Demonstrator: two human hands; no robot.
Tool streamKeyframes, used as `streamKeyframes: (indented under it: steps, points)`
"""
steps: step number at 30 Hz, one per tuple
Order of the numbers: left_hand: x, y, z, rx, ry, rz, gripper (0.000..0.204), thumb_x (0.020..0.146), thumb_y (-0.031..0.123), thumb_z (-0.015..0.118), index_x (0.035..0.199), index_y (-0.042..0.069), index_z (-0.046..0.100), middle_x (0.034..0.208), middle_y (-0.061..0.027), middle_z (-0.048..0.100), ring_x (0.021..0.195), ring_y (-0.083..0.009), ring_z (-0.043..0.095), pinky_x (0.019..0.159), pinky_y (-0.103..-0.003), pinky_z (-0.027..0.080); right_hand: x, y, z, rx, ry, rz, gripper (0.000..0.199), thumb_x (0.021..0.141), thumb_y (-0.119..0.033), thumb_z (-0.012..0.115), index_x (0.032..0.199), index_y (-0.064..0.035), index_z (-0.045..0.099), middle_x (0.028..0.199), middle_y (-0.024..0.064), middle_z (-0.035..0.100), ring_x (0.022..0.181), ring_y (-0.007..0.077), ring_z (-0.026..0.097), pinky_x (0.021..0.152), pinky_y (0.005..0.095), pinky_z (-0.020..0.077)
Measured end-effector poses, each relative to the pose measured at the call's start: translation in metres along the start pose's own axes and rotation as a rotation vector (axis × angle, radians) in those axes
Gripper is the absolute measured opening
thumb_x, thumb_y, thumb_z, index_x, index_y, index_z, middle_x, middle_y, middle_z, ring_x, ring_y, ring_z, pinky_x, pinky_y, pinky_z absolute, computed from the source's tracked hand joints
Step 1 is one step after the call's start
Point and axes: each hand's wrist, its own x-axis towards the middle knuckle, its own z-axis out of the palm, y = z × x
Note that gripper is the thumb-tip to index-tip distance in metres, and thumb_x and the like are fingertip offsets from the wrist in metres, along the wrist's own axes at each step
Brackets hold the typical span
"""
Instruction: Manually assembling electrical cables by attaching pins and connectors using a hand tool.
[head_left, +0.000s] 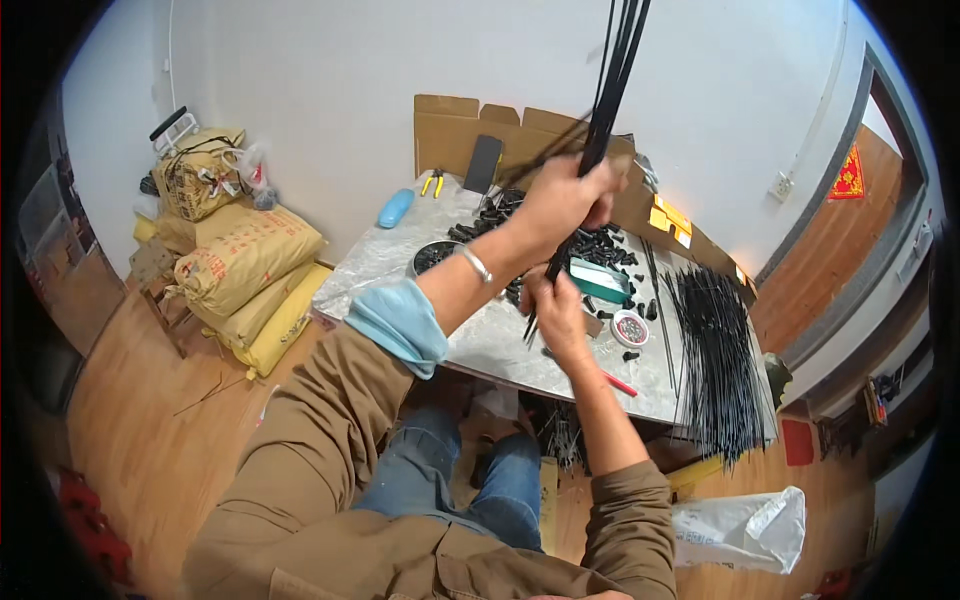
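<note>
A bundle of long thin black rods (607, 110) stands nearly upright above the table, tilted a little to the right at the top. My left hand (577, 200) is closed around it at mid-height. Lower down, my right hand (556, 310) closes on the bundle near its bottom ends, which poke out below the fingers. Behind and below my hands lie many small black fittings (605, 247), partly hidden by my arms. A green tray (612, 294) sits just right of my right hand, with a white round tub (630, 329) of small bits beside it.
More black rods (715, 350) lie heaped over the table's right edge. A red pen (620, 384), a blue case (396, 208), yellow-handled pliers (433, 182) and a round dark container (432, 258) rest on the table (350, 265). Cardboard (450, 125) lines its back. Stacked sacks (245, 260) stand left.
</note>
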Motion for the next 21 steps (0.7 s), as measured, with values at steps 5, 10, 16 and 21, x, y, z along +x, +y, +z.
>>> streamKeyframes:
  steps: [5, 10, 16, 21]
  points:
    - [-0.015, -0.085, -0.03, -0.039, 0.047, -0.271, 0.046, 0.09, 0.047, 0.056, 0.1, 0.002, 0.057, 0.084, -0.0078, 0.063, 0.073, -0.0142, 0.062, 0.067, -0.027, 0.051, -0.03, 0.047, 0.018, -0.18, -0.056, 0.185, 0.017, 0.093, -0.013, 0.048, 0.086, 0.0006, 0.054, 0.063, 0.0037, 0.055, 0.058, 0.013, 0.055, 0.055, 0.026, 0.0455]
    - [0.002, -0.074, -0.04, -0.348, 0.036, -0.331, 0.044, 0.093, 0.041, 0.053, 0.101, -0.002, 0.054, 0.082, -0.0116, 0.063, 0.071, -0.0223, 0.066, 0.061, -0.034, 0.056, -0.039, -0.005, 0.007, 0.206, -0.16, 0.375, 0.019, 0.094, -0.02, 0.054, 0.095, -0.0008, 0.052, 0.064, 0.0019, 0.05, 0.05, 0.012, 0.051, 0.049, 0.0262, 0.0445]
    - [0.002, -0.086, -0.039, -0.508, -0.037, -0.421, 0.036, 0.095, 0.032, 0.052, 0.107, -0.002, 0.054, 0.083, -0.0131, 0.064, 0.075, -0.0262, 0.068, 0.066, -0.04, 0.059, -0.063, -0.045, -0.009, 0.501, -0.185, 0.518, 0.031, 0.094, -0.03, 0.055, 0.104, -0.0017, 0.052, 0.063, 0.0013, 0.049, 0.047, 0.0105, 0.047, 0.045, 0.0253, 0.0435]
    - [0.004, -0.102, -0.047, -0.572, -0.058, -0.412, 0.034, 0.093, 0.025, 0.055, 0.116, 0.0, 0.052, 0.088, -0.0128, 0.065, 0.076, -0.027, 0.068, 0.066, -0.041, 0.059, -0.079, -0.034, -0.028, 0.401, -0.311, 0.559, 0.042, 0.094, -0.033, 0.054, 0.119, 0.001, 0.052, 0.081, 0.0055, 0.062, 0.07, 0.0134, 0.059, 0.066, 0.0268, 0.0494]
